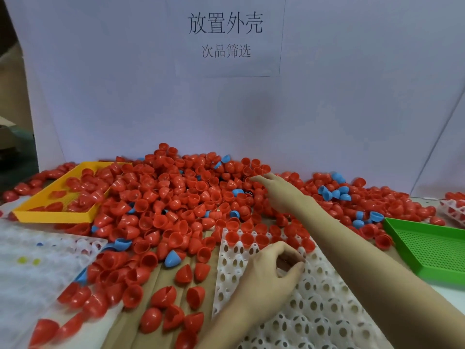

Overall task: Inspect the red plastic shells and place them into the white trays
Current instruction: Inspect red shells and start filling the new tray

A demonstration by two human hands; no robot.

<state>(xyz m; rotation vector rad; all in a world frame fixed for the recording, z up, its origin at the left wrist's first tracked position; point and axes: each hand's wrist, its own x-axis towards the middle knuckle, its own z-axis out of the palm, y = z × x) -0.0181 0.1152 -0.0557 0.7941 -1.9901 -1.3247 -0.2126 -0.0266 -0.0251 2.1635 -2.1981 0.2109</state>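
At the far left we see a yellow rectangular plastic tray (52,212) with a perforated floor, half buried by the heap and holding some of the red shells. Below it lies a translucent white sheet with round cells (37,263), with a few small yellow and blue specks showing through it.

Across the middle spreads the big pile of red plastic half-shells (176,197), dome-shaped cups lying at all angles on the brown cardboard surface (161,285), reaching back to the white paper backdrop (125,96). A few blue plastic half-shells (173,258) are scattered among the red.

Right of centre sits the white plastic tray with round holes (314,298), tilted a little on the cardboard. Its far row holds red shells seated open side up (247,239); the rows nearer us stand bare. Our left hand (271,270) rests on this tray with fingers curled and thumb meeting fingertips; whether it pinches the tray or a shell, we cannot tell.

Our right hand (279,190) stretches over the tray into the pile, fingers extended and loose, the fingertips touching red shells at the pile's far side.

Further right lies a green rectangular plastic tray (427,250) with a perforated floor, red shells against its far rim. On the backdrop hangs a printed paper sign (225,34).
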